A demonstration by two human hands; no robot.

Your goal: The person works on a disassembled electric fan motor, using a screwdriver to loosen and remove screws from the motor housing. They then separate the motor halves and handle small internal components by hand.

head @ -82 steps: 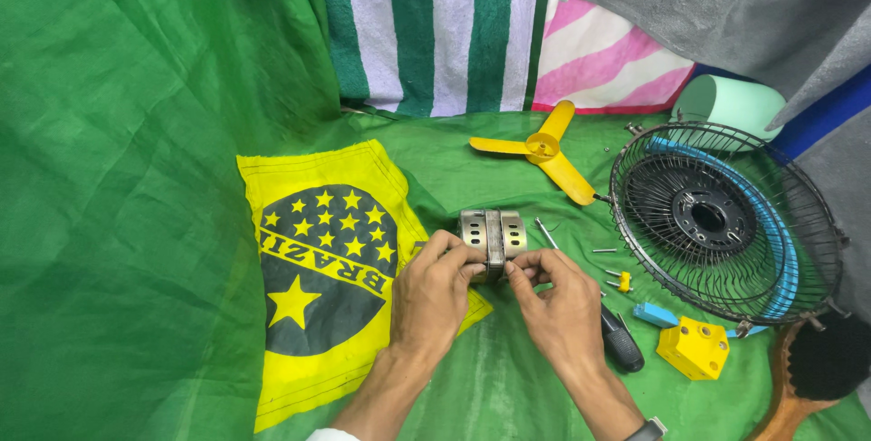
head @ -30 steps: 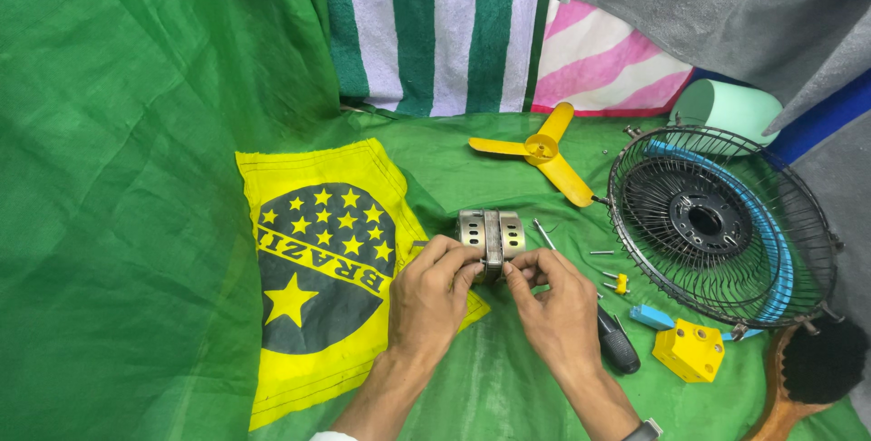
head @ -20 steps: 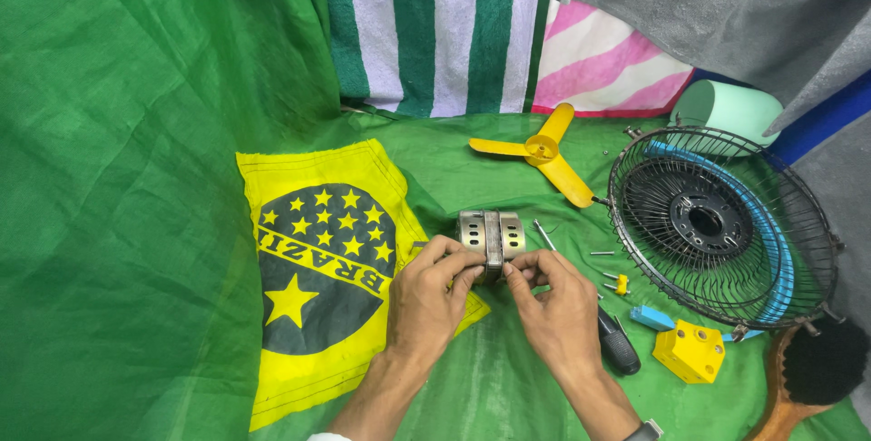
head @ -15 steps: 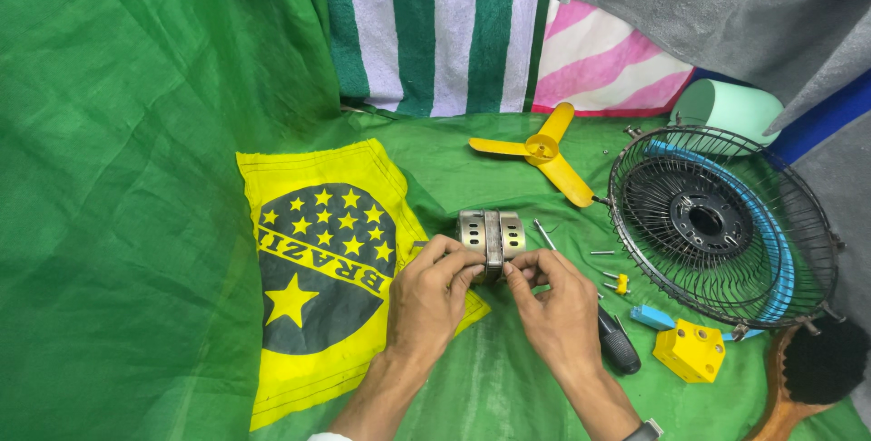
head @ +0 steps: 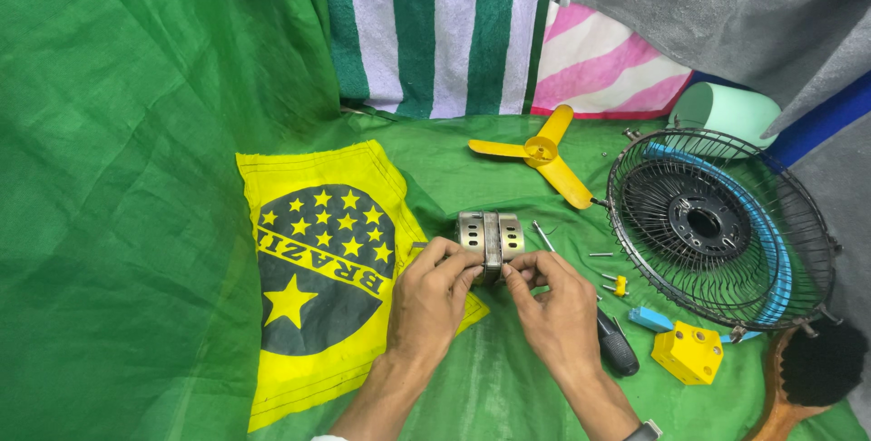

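Motor sits on the green cloth, just left of the fan grille, axis running left-right, perforated shell halves side by side. Left hand and right hand both pinch its lower front edge, fingers closed on it. Yellow blade lies behind.

A yellow fan blade lies beside a wire fan guard.

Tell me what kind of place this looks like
Probably an informal repair spot for small fans, set up on green cloth. Both hands, the left hand and right hand, hold a metal motor housing, with a yellow fan blade and wire fan guard lying nearby.
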